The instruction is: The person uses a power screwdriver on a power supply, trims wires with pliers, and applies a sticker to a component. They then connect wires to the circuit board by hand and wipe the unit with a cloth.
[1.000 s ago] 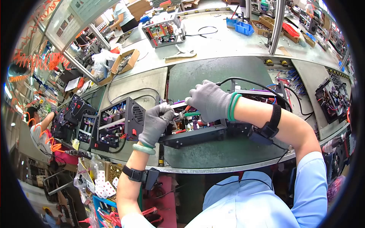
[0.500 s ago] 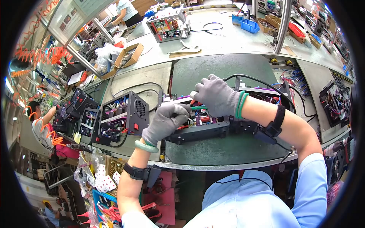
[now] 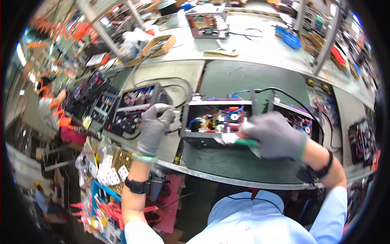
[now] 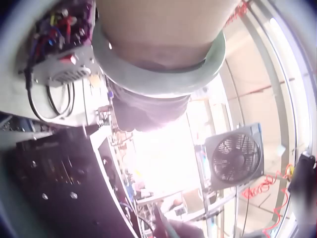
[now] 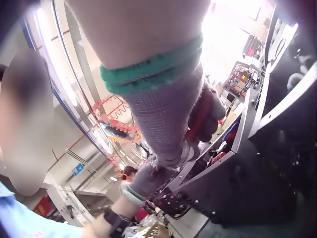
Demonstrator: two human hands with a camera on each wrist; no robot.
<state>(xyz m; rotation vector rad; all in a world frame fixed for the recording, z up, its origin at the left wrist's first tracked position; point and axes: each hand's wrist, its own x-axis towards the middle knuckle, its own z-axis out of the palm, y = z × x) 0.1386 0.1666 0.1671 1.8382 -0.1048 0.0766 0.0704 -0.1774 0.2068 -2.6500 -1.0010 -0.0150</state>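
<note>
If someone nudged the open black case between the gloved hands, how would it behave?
The open black case would probably slide rather than tip, sitting low and broad on the green surface. Straight edges suggest a stiff shell. The exposed parts inside could be fragile.

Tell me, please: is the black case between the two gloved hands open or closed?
Open on its upper side: in the head view, components show inside the black case, with no cover over them.

ribbed cloth glove (image 5: 161, 116), matt casing (image 3: 200, 141)
</note>
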